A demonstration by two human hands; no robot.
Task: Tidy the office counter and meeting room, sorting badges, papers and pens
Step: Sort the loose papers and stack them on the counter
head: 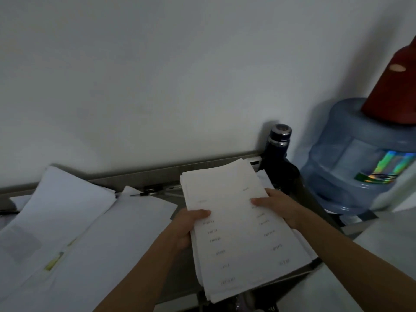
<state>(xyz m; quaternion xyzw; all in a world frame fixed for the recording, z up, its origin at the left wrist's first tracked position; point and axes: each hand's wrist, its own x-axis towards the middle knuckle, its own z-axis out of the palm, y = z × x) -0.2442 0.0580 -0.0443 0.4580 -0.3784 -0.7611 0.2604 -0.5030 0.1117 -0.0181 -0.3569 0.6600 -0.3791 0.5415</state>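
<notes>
A thick stack of white printed papers (234,235) is held over the grey counter (157,174), slightly tilted. My left hand (189,226) grips its left edge, thumb on top of the sheet. My right hand (276,206) grips the right edge, thumb lying on the top page. Faint columns of print run down the top sheet. More white papers (74,226) lie spread over the left part of the counter, one bearing a yellow-green mark (55,262).
A dark blue flask (279,145) stands against the wall behind the stack. To the right stands a large blue water jug (351,167) with a red object (396,86) on top. A black pen or clip (150,190) lies near the counter's back rim.
</notes>
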